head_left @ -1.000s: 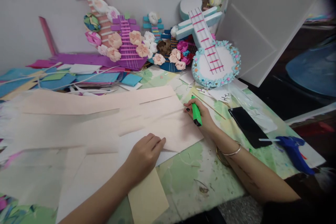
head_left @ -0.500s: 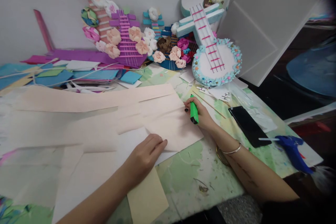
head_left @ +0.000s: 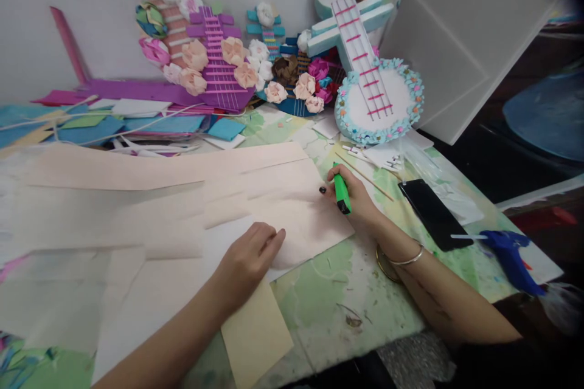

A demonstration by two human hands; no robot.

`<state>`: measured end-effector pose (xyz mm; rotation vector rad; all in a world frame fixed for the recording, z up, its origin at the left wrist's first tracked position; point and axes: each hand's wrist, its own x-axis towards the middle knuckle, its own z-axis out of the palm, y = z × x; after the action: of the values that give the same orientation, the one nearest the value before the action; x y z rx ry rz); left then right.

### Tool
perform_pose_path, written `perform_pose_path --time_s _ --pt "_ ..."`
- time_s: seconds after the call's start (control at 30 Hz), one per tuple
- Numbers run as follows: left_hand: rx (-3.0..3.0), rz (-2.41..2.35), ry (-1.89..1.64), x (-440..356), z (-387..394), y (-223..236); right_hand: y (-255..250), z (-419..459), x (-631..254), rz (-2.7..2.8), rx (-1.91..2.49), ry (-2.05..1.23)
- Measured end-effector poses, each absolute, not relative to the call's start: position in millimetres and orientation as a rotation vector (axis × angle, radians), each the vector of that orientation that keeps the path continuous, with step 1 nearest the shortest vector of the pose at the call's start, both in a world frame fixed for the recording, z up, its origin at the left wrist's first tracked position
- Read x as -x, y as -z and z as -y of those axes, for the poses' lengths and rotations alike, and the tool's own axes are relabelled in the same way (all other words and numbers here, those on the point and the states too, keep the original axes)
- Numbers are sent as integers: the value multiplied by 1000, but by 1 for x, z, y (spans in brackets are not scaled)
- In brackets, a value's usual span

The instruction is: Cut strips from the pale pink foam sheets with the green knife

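Note:
My left hand [head_left: 253, 255] rests with curled, closed fingers on pale peach paper [head_left: 182, 219] and a white sheet [head_left: 230, 234]. Nothing shows in its fingers; their tips are partly hidden. Over the right end of the peach paper, my right hand [head_left: 358, 197] is closed around a green box cutter [head_left: 342, 191], judging by its flat body and black end. No blade is visible. By those fingertips is a small black spot [head_left: 322, 189] that I cannot identify. A yellowish paper [head_left: 258, 340] lies partly under the left hand and wrist.
Decorated paper instruments, a white-and-blue one [head_left: 396, 100] and a purple one [head_left: 223, 76] among them, lean along the wall. Coloured sheets [head_left: 100, 130] lie back left. To the right are a thin stick [head_left: 365, 176], a black phone [head_left: 433, 213] and a blue glue gun [head_left: 511, 255].
My right hand has shifted slightly right, and the green box cutter has tilted a little in it. My left hand stays on the paper. The whole view has shifted slightly.

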<state>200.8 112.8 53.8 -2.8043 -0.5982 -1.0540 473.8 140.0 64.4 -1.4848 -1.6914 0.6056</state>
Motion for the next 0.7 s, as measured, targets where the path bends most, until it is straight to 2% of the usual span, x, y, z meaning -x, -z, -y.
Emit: perform_pose_path --time_s 0.2,0.7 --pt "2858 416 1057 -207 -108 -60 -73 -134 -469 1927 1531 -519" --pt "2881 385 1033 -207 -106 -60 -70 -125 -458 1822 1462 -161"
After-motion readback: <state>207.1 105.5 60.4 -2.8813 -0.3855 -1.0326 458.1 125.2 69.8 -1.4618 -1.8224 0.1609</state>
